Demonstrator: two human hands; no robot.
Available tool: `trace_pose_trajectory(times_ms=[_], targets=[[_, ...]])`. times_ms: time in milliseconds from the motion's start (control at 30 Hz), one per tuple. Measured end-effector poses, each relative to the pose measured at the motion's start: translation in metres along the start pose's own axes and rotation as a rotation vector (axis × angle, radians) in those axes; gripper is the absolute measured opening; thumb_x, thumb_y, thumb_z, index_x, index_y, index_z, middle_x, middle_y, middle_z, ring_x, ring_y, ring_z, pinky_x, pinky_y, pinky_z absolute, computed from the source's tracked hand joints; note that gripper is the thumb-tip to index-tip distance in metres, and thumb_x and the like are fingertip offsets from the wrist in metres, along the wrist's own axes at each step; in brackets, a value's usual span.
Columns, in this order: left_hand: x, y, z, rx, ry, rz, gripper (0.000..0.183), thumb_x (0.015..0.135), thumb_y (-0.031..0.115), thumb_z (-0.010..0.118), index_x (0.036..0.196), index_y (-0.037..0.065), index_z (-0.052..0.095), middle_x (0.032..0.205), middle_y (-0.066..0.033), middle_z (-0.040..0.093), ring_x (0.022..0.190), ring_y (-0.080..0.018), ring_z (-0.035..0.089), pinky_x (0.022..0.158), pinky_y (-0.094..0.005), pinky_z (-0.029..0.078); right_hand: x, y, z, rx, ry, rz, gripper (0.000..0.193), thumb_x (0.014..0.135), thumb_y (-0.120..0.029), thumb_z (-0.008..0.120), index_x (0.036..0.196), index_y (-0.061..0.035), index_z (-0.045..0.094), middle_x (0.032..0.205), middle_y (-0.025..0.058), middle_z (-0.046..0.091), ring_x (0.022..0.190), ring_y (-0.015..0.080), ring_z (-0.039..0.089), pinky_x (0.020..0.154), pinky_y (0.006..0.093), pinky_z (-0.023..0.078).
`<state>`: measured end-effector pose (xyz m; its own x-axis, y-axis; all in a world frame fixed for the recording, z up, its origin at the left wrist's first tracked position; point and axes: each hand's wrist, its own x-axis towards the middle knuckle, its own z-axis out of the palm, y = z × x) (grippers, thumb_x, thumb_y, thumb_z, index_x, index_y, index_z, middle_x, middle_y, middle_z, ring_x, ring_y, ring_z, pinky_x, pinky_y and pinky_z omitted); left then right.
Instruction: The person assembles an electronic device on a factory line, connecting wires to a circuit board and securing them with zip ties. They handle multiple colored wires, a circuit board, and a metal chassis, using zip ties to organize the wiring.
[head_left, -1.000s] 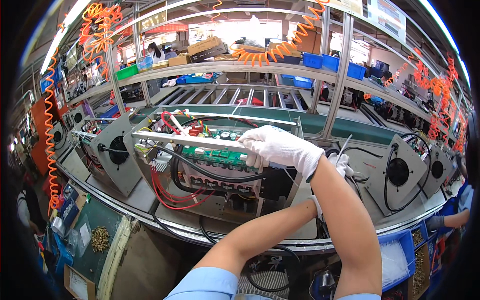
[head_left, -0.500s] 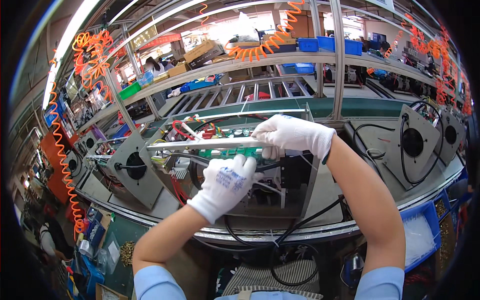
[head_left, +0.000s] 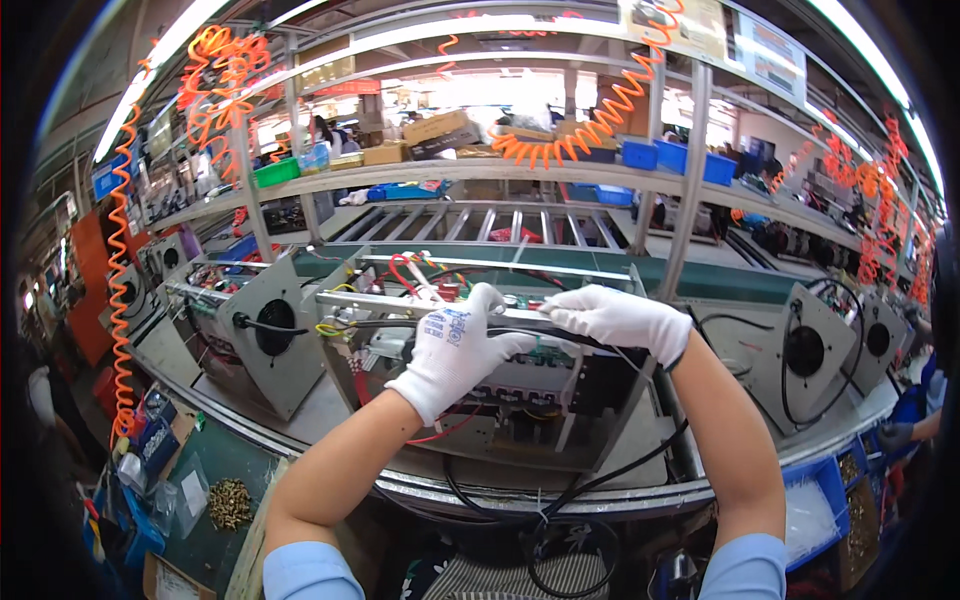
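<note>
An open metal chassis [head_left: 480, 425] stands in front of me, with green circuit boards and coloured wires inside. A pale metal rail [head_left: 368, 301] runs along its upper side. My left hand [head_left: 450, 350], in a white knitted glove with blue print, is at the rail's middle; its forefinger bends over the top and its thumb reaches out on the near side. To its right my right hand [head_left: 622, 322], gloved the same, has its fingertips pinched together above the boards. Whatever lies in that pinch is too small to make out.
Grey panels with round black fans stand on the left [head_left: 262, 340] and right [head_left: 797, 352]. Black cable [head_left: 640, 428] hangs over the bench's front edge. Brass-coloured fasteners [head_left: 231, 504] lie at lower left, and a blue bin [head_left: 815, 510] stands at lower right. An orange coiled hose [head_left: 122, 330] hangs on the left.
My left hand has risen from in front of the rail onto it. My right hand has moved off the rail's top to a pinch farther right. The view has shifted upward.
</note>
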<state>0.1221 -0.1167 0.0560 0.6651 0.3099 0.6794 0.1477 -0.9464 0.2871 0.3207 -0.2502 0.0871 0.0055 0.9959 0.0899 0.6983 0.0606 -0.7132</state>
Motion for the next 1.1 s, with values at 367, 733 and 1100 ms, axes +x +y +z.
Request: trace_pose_trajectory(times_ms=[367,733,1100], targets=[[0.023,-0.011,-0.016,-0.082,-0.230,0.226,0.051,0.086,0.044,0.069,0.125,0.011,0.059,0.119,-0.0157,0.062,0.110,-0.0338,0.061,0.089,-0.0408,0.049,-0.004,-0.026,0.003,-0.031,-0.006,0.115,0.029,0.105,-0.026,0.045,0.105,-0.0019,0.061,0.077,-0.0010,0.060,0.072,0.0080,0.057,0.067,0.0253,0.049],[0.074,0.006,-0.029,-0.007,-0.787,0.061,0.045,0.075,0.045,0.073,0.102,0.009,0.072,0.083,-0.0067,0.071,0.077,-0.0206,0.067,0.072,-0.0331,0.051,-0.010,-0.024,-0.005,-0.048,0.288,-0.021,0.039,0.106,-0.028,0.039,0.119,0.0007,0.063,0.112,0.0121,0.068,0.096,0.0248,0.062,0.086,0.0370,0.049],[0.066,0.002,-0.028,0.098,-0.741,0.121,0.059,0.077,0.056,0.069,0.115,0.011,0.069,0.101,-0.0128,0.071,0.098,-0.0297,0.067,0.086,-0.0377,0.050,-0.002,-0.047,-0.022,-0.140,0.503,0.003,0.017,0.096,-0.005,0.057,0.107,-0.0019,0.069,0.092,0.0013,0.067,0.079,0.0135,0.061,0.069,0.0255,0.051]])
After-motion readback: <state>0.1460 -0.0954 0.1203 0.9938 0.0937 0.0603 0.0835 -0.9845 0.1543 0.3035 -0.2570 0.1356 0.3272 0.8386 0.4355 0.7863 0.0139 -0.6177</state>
